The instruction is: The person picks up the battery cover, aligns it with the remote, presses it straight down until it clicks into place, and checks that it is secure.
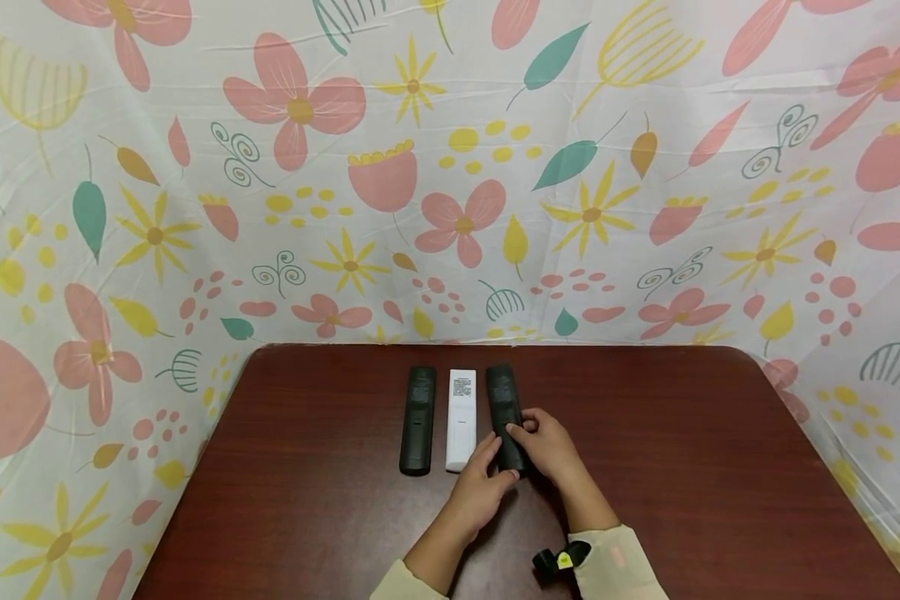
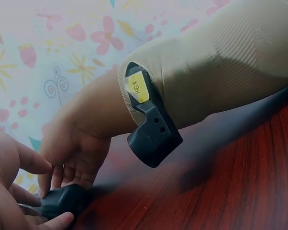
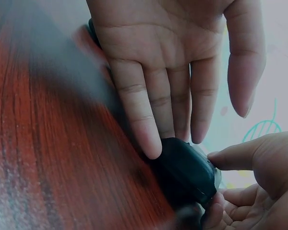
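Note:
Three remote controls lie side by side, back faces up, in the head view. My right hand [image 1: 551, 446] pinches the rightmost black remote control [image 1: 502, 392] at its right side, thumb on top. My left hand [image 1: 476, 500] is at the near left of that remote, its fingers fairly straight along the side. In the right wrist view the left palm [image 3: 158, 43] faces the black remote [image 3: 187, 172], while right-hand fingers [image 3: 237, 201] bend beside it. The left wrist view shows the remote's end [image 2: 65, 199] between both hands. A white remote [image 1: 461, 425] is just left of it.
Another black remote [image 1: 417, 421] lies left of the white one. All rest on a dark red wooden table [image 1: 315, 500] with rounded far corners. A floral cloth [image 1: 457, 167] hangs behind and at both sides. A black wrist camera [image 1: 558, 560] is strapped to the right wrist.

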Action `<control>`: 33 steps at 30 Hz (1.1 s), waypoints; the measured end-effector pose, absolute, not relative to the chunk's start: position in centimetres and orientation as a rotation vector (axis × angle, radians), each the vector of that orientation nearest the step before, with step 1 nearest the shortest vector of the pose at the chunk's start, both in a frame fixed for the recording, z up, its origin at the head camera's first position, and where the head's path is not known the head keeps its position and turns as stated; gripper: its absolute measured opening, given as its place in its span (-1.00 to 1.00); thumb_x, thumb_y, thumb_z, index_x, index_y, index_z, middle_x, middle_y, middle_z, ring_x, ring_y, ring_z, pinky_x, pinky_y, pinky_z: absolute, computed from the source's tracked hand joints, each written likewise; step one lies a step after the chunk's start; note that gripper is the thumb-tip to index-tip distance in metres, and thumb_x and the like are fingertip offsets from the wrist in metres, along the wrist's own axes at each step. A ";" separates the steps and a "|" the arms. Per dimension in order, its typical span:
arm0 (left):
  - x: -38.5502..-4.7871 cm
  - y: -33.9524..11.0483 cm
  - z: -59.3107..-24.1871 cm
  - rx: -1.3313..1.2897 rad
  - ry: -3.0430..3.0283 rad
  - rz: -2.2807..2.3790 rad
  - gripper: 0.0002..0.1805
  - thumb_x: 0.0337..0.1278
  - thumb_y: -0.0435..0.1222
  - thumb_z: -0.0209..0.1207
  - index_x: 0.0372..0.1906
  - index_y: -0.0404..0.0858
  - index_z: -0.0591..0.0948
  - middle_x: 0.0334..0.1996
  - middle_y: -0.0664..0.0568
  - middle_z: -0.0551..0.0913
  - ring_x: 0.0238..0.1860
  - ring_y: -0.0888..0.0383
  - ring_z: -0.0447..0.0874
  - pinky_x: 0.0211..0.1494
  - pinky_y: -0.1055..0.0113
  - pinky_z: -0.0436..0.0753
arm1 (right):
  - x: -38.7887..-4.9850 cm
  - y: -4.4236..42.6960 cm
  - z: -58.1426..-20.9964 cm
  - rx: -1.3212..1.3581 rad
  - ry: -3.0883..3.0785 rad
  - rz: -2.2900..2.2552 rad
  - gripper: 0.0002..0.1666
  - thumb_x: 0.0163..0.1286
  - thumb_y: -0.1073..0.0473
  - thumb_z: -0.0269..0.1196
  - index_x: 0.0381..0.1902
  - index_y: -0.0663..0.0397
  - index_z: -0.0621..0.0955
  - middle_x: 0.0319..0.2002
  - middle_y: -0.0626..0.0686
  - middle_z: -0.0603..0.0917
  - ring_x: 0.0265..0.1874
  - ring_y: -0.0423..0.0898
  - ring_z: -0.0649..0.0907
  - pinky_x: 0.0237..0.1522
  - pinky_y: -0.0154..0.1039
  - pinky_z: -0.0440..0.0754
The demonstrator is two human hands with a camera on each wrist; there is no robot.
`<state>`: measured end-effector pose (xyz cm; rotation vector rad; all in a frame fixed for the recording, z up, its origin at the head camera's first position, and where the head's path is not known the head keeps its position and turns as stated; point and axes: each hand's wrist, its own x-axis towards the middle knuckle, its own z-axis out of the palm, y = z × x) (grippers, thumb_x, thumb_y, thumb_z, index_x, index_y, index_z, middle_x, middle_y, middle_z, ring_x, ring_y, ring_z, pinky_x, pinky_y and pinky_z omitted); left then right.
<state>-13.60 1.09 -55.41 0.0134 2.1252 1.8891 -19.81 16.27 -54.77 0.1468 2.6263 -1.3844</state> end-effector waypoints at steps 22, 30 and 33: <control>-13.6 1.1 -55.5 0.016 2.106 1.918 -0.29 0.32 -0.26 0.17 0.53 -0.28 0.28 0.61 -0.10 0.10 0.61 -0.20 -0.05 0.56 -0.25 0.10 | -19.9 16.6 -54.8 0.114 2.713 -1.247 -0.38 0.47 0.00 0.23 0.25 0.41 0.49 -0.09 0.26 0.65 -0.20 0.03 0.65 -0.18 -0.08 0.63; -13.5 1.1 -55.4 0.021 2.098 1.927 -0.30 0.34 -0.26 0.16 0.53 -0.30 0.27 0.61 -0.11 0.09 0.61 -0.21 -0.06 0.56 -0.26 0.08 | -19.8 16.6 -54.8 0.156 2.656 -1.289 -0.37 0.46 0.04 0.25 0.28 0.40 0.45 -0.02 0.32 0.60 -0.47 -0.06 0.67 -0.41 -0.19 0.69; -13.4 1.1 -55.4 0.022 2.096 1.928 -0.30 0.34 -0.25 0.16 0.53 -0.30 0.27 0.62 -0.11 0.08 0.61 -0.21 -0.06 0.56 -0.27 0.08 | -19.8 16.6 -54.8 0.147 2.653 -1.290 -0.36 0.46 0.05 0.24 0.29 0.41 0.43 -0.02 0.33 0.60 -0.51 -0.08 0.67 -0.43 -0.18 0.69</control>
